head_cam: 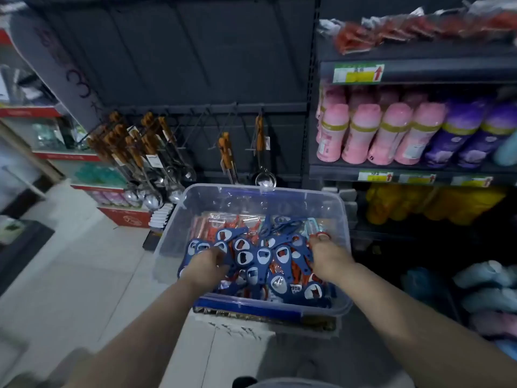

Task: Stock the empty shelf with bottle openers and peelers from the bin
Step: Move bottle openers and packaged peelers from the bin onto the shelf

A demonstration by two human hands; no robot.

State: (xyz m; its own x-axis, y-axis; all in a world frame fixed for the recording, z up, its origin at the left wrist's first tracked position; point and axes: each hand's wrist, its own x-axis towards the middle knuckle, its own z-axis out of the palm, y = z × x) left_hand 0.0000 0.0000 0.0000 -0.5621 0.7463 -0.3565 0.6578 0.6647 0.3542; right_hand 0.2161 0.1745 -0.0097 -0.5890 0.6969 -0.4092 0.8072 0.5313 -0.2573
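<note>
left hand [205,264], right hand [327,254] among bottle openers [263,257] in bin [345,219]

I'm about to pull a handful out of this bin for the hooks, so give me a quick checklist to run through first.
1. Left hand grips bottle openers: ok, fingers curled into the blue pile.
2. Right hand has a firm hold: cannot tell, its fingers are buried in the pile.
3. Peelers reachable: ok, orange packets show at the far side of the bin.
4. Steady bin: cannot tell, its support is mostly hidden.
5. Free hooks on the dark panel: ok, several empty between the ladles.
</note>
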